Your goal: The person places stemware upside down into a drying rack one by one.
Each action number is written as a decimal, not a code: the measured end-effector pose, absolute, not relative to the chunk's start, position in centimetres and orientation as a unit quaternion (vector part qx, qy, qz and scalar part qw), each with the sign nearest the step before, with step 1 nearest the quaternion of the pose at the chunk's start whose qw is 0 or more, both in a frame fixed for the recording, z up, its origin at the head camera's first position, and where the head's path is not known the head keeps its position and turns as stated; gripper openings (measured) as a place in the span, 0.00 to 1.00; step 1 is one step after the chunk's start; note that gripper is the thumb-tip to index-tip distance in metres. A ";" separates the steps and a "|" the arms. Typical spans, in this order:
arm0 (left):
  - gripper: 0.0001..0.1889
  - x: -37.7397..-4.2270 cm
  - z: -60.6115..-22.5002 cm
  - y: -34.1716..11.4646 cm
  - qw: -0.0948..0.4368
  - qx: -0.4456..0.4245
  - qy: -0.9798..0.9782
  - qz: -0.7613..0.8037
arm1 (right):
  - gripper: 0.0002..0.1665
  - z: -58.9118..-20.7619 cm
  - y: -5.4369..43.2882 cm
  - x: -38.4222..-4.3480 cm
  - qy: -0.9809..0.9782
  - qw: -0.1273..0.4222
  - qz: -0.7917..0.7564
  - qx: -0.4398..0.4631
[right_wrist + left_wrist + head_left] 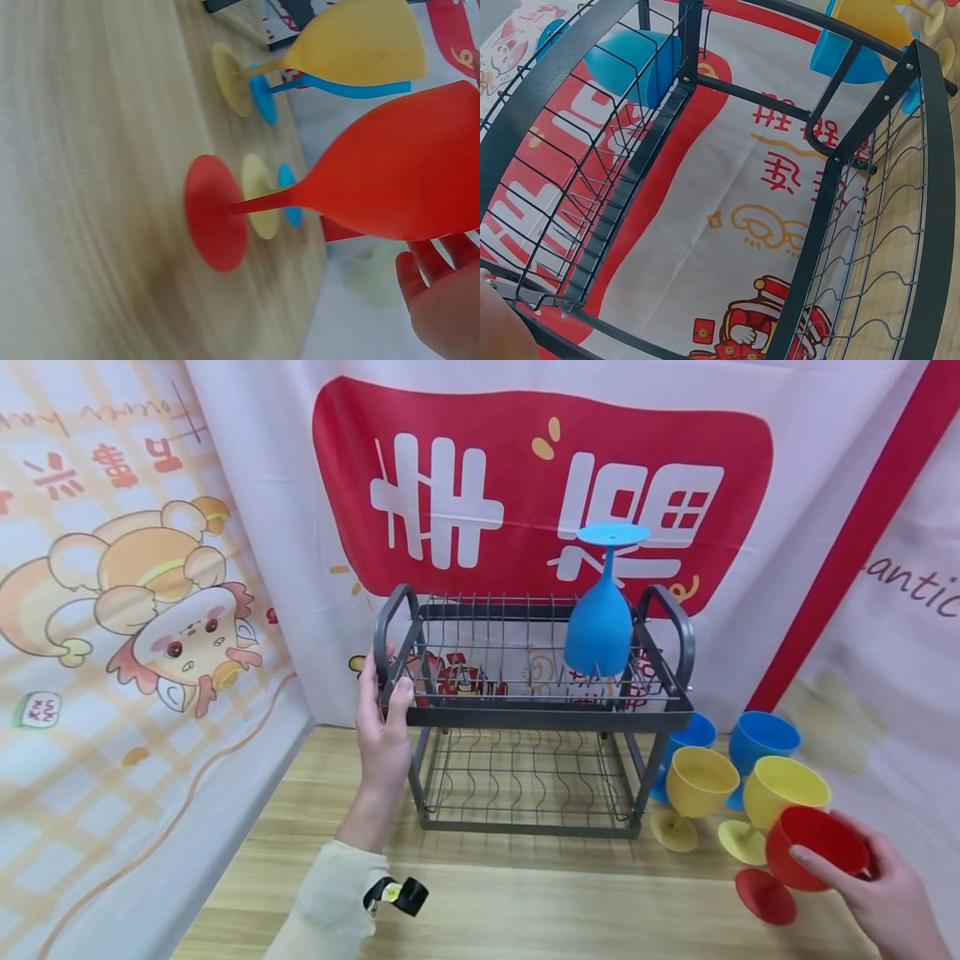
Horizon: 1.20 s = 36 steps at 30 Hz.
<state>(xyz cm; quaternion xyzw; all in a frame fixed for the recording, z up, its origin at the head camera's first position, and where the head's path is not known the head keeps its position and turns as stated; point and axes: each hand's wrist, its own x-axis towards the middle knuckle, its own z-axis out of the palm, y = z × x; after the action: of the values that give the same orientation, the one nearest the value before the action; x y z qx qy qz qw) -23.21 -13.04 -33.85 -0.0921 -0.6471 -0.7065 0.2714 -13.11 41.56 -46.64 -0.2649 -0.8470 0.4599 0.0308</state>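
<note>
A two-tier dark grey dish rack [540, 720] stands on the table. At its upper left front corner my left hand [384, 743] grips the frame, with the thumb over the top edge. An upside-down blue goblet [597, 631] sits on the right of the upper tier, its foot upward. At the right, my right hand [883, 881] holds a red goblet [397, 165] by the bowl, thumb on the near side and fingers behind. The red goblet is upright and slightly tilted; whether its foot touches the table I cannot tell.
Two yellow goblets [701, 789] and two blue goblets [763, 742] stand upright right of the rack. The lower tier [525, 777] has wavy wires. Printed cloth [540, 410] hangs behind and at both sides. Wooden table [525, 902] runs along the front.
</note>
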 end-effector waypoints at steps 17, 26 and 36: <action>0.29 -23.2 -33.8 -12.8 0.276 -0.094 -0.646 -0.705 | 0.79 -49.8 41.2 -12.3 -0.823 -0.025 0.485 -0.295; 0.30 -23.2 -33.8 -12.8 0.278 -0.093 -0.649 -0.702 | 0.80 -50.5 40.9 -12.5 -0.802 -0.013 0.510 -0.311; 0.30 -23.2 -33.9 -12.9 0.279 -0.094 -0.645 -0.705 | 0.76 -48.8 39.1 -12.4 -0.807 0.016 0.508 -0.302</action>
<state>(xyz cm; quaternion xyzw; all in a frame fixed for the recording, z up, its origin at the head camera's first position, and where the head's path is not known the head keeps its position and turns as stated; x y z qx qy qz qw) -23.23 -12.92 -33.86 -0.0944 -0.6448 -0.7055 0.2786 -12.37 39.06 -48.76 -0.3020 -0.8066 0.5078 0.0162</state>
